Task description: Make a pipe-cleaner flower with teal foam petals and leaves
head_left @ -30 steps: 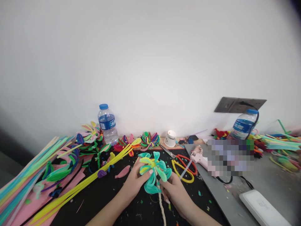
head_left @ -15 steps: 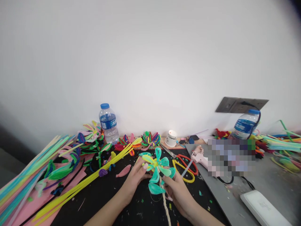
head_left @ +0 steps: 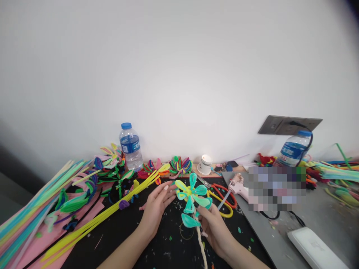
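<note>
A flower with turquoise and yellow looped petals (head_left: 193, 191) stands over the black mat, on a cream wrapped stem (head_left: 201, 244). My right hand (head_left: 214, 224) is closed round the stem just beneath the bloom. A turquoise leaf (head_left: 190, 220) sticks out to the left below the petals. My left hand (head_left: 159, 201) is beside the flower's left side, its fingers apart and holding nothing; the fingertips are close to the yellow petal, and whether they touch it is unclear.
Yellow pipe cleaners (head_left: 103, 216) and colourful bundles lie left. Scissors with red and yellow handles (head_left: 228, 213) and a pink glue gun (head_left: 238, 185) are right. Behind stand a paper cup (head_left: 204, 165) and two bottles (head_left: 131, 147) (head_left: 294, 149). A white box (head_left: 315, 244) lies front right.
My left hand has let go of the flower and moved slightly left, its fingers spreading. The flower, still in my right hand, has shifted a little to the right.
</note>
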{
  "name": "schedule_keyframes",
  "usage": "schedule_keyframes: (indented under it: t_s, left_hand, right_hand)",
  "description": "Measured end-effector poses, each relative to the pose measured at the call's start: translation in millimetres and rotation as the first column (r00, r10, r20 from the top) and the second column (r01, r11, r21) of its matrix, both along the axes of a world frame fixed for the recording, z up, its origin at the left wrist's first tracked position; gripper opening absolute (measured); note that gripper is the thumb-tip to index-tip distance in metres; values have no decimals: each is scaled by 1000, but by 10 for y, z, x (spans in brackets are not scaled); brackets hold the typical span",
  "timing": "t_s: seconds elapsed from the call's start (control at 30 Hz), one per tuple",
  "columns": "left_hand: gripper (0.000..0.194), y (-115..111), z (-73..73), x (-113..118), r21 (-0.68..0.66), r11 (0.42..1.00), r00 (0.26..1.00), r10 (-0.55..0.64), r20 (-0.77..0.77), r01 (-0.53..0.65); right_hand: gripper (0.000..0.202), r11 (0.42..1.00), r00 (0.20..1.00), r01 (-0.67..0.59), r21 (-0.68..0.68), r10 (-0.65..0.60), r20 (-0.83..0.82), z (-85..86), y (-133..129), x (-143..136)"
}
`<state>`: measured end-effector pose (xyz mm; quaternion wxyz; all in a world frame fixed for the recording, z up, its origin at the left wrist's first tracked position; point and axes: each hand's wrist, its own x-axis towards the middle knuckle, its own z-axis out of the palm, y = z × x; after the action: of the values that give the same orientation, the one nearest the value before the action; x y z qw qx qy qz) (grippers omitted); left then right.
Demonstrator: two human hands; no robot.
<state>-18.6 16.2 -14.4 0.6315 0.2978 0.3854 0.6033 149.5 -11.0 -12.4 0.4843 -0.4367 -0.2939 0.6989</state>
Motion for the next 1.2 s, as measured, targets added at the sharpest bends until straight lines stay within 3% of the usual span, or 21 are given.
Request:
schedule_keyframes:
  t_s: [0.37,0.7,0.93,1.2]
  left_hand:
    - [38,2,41,-2,-94,994,991,39,-129,-51]
    - [33,11,11,-12,-28,995,979,93,-182,-100]
    - [22,0,-5,-13,9,997,984,82,-160,-82]
    - [24,-2,23,-4,44,997,979,66,-195,-58]
  right_hand:
    - [37,999,1000,16,-39,-16,2,38,-7,-9]
    - [34,1000,1000,-5,-2,5,-12,-4,-10,3]
    - [31,1000,1000,-8,2,8,-20,23,-9,-7]
    - [33,1000,999,5,-3,-5,-38,17,-18,0]
